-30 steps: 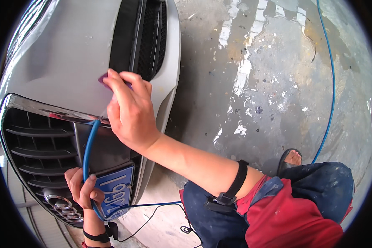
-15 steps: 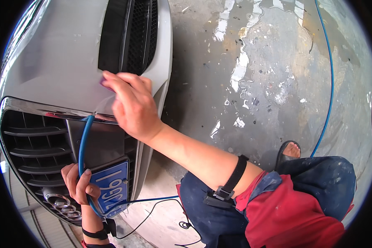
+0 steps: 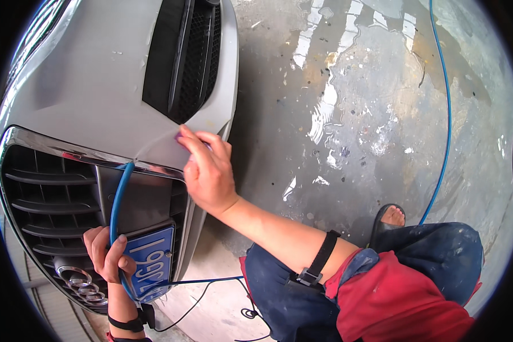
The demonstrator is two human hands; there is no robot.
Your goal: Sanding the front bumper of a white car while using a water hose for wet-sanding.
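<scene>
Toward four o'clock the right grip (image 3: 211, 169) had shifted, pinching a purple piece (image 3: 179, 136), mostly finger-hidden, at the pale bumper (image 3: 97, 97); at seven, the left grip (image 3: 109, 257) clasped a blue hose (image 3: 119, 199). Beyond, wet floor (image 3: 279, 131) at one o'clock ran out of view.

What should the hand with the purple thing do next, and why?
Maybe the right hand should slide the purple piece toward the chrome trim: it is by the corner of the dark vent, pale bumper lies between, and the left hand holds the blue hose with its end at that trim.
</scene>
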